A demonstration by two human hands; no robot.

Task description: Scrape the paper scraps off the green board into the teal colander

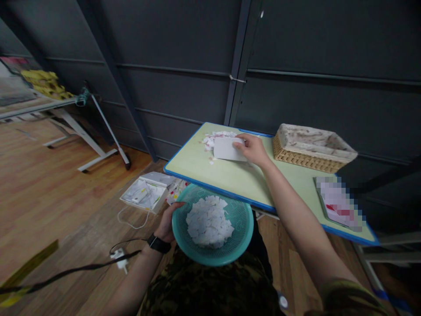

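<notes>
My left hand [168, 221] grips the left rim of a teal plastic colander [245, 228], which sits just below the table's near edge. Inside the colander lies a heap of torn white paper pieces [208, 221]. Over the table, my right hand [251, 148] pinches a flat white card [226, 149] by its right end. The card stands tilted on the tabletop, in front of a pile of paper scraps [217, 137] that it partly hides. A few small scraps lie on the table near the card's lower left corner.
The pale green table [197, 162] has a blue edge. A lined wicker basket [305, 151] stands at its back right, with a pixelated flat object [338, 204] nearer me. On the floor are an open white box [144, 193], a cable and a plug [120, 259]. Dark panels rise behind.
</notes>
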